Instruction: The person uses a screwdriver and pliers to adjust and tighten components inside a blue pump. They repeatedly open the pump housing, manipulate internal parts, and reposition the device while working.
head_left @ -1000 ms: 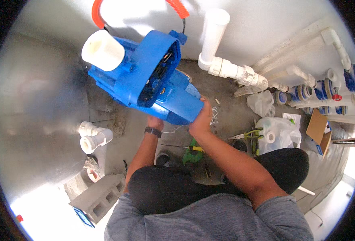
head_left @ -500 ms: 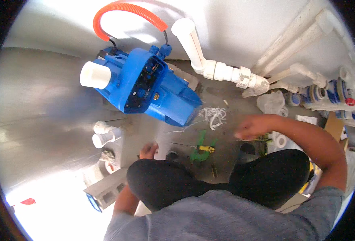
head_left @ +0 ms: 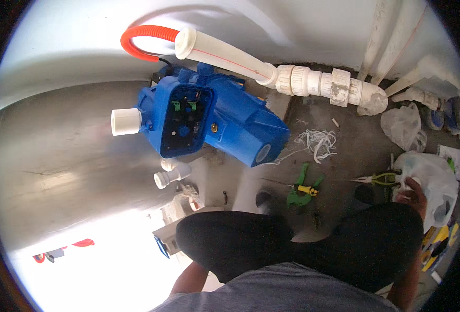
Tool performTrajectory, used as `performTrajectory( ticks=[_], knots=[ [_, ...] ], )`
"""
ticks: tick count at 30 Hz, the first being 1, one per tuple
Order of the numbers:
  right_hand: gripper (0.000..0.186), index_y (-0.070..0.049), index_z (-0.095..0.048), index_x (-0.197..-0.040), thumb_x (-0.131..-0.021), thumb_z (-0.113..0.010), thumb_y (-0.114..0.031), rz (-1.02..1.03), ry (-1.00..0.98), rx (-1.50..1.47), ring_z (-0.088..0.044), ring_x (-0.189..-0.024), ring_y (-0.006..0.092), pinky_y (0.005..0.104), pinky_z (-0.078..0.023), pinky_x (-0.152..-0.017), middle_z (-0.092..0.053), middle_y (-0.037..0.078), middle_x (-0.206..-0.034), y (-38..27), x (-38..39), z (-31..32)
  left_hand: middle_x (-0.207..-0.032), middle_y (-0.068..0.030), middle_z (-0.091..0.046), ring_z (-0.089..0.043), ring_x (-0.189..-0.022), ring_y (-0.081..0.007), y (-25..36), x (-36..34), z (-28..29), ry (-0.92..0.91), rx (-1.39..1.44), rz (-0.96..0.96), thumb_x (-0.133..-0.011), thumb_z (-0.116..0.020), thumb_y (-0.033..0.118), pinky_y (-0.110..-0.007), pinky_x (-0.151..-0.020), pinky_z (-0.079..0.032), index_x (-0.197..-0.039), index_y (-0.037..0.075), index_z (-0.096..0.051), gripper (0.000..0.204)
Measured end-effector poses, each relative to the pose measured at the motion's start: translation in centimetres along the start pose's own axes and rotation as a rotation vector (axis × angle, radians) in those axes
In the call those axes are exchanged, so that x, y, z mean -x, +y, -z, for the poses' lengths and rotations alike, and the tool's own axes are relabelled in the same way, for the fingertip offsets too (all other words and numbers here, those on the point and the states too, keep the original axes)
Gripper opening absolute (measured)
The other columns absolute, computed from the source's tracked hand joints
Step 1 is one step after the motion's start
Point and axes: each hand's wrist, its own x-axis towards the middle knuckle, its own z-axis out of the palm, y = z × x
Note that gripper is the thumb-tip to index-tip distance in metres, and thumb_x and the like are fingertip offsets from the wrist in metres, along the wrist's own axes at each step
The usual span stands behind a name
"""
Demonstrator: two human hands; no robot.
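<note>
My right hand (head_left: 413, 193) reaches to the right beside my knee, its fingers apart, with nothing visible in them. It is at the edge of a white plastic bag (head_left: 433, 174), close to the handles of the long-nose pliers (head_left: 383, 180) lying on the floor. Of my left arm only the forearm (head_left: 191, 278) shows; that hand is hidden behind my left knee. Before me stands a blue pump (head_left: 245, 122) with its wiring box (head_left: 183, 122) uncovered, showing wires and green parts inside. A green hand tool with a yellow part (head_left: 305, 190) lies between my feet.
A white pipe with couplings (head_left: 230, 56) runs along the wall above the pump. Orange corrugated conduit (head_left: 141, 34) loops behind it. White string (head_left: 318, 143) lies tangled on the floor. Yellow-handled tools (head_left: 438, 244) lie at the right; a concrete block (head_left: 170, 229) is at the left.
My right hand has moved right and back, to the bag and pliers. My left hand has gone out of sight behind the knee. The view has shifted right.
</note>
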Motion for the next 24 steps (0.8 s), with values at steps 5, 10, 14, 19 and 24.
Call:
performTrajectory(
  ticks=[5,10,14,19,24],
  knots=[
    [0.012,-0.004,-0.056,-0.096,-0.088,-0.065,-0.006,0.355,0.258,0.562,-0.053,-0.083,0.0211,0.0318,-0.045,-0.083,-0.06,0.008,-0.092,-3.1,1.0,6.8,-0.102,-0.0138,-0.073,-0.067,-0.098,-0.0216,0.6,1.1,-0.5,-0.007,0.002,0.013,-0.1,-0.064,0.032,-0.035,-0.087,-0.054,-0.118,-0.003,-0.066,0.04],
    [0.011,-0.003,-0.058,-0.096,-0.089,-0.065,-0.009,0.538,0.263,0.437,-0.056,-0.082,0.0217,0.033,-0.048,-0.081,-0.063,0.009,-0.091,-6.9,3.8,5.6,-0.101,-0.0137,-0.073,-0.067,-0.096,-0.0217,0.5,0.3,-1.3,-0.042,0.019,0.035,-0.1,-0.063,0.033,-0.035,-0.087,-0.054,-0.116,-0.003,-0.066,0.039],
    [0.012,-0.003,-0.06,-0.096,-0.09,-0.066,-0.011,0.552,0.335,0.378,-0.057,-0.081,0.021,0.0328,-0.048,-0.081,-0.064,0.009,-0.09,-8.5,5.5,4.7,-0.1,-0.0137,-0.073,-0.067,-0.095,-0.0218,-0.1,-0.5,-1.8,-0.061,0.086,0.066,-0.101,-0.062,0.033,-0.035,-0.086,-0.054,-0.114,-0.003,-0.067,0.039],
    [0.014,-0.002,-0.061,-0.097,-0.09,-0.067,-0.013,0.542,0.384,0.296,-0.058,-0.08,0.0202,0.0326,-0.049,-0.08,-0.065,0.009,-0.089,-8.4,7.3,5.1,-0.099,-0.0136,-0.073,-0.068,-0.094,-0.0219,-1.2,-0.5,-2.1,-0.072,0.15,0.104,-0.101,-0.06,0.033,-0.034,-0.085,-0.054,-0.112,-0.003,-0.068,0.039],
    [0.016,-0.002,-0.063,-0.097,-0.091,-0.069,-0.016,0.509,0.396,0.242,-0.06,-0.079,0.0194,0.0324,-0.05,-0.078,-0.066,0.009,-0.087,-8.0,8.7,5.4,-0.098,-0.0135,-0.073,-0.068,-0.092,-0.022,-1.8,-0.5,-1.6,-0.087,0.187,0.121,-0.102,-0.059,0.034,-0.034,-0.084,-0.054,-0.11,-0.003,-0.068,0.039]
  ],
)
